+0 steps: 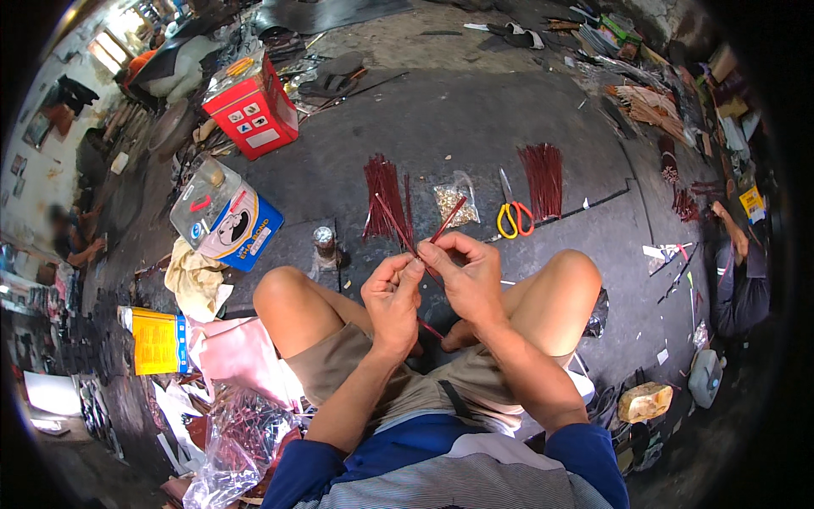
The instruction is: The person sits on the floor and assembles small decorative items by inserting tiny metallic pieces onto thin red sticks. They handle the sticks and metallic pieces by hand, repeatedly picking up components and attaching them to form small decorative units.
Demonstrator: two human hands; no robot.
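Above my crossed legs, my left hand and my right hand meet, fingertips pinched on thin dark red straps. The straps cross between the fingers; one end points up left, another up right, and a length hangs below. What the fingertips cover is hidden. On the dark mat ahead lie a loose bundle of similar straps and a second bundle farther right. Between them are a see-through bag of small metallic pieces and scissors with yellow and red handles, blades pointing away.
At left stand a red square tin, a blue-labelled container, a small jar and a yellow tin. A pink sheet and a plastic bag lie nearer. Another person's arm shows far right.
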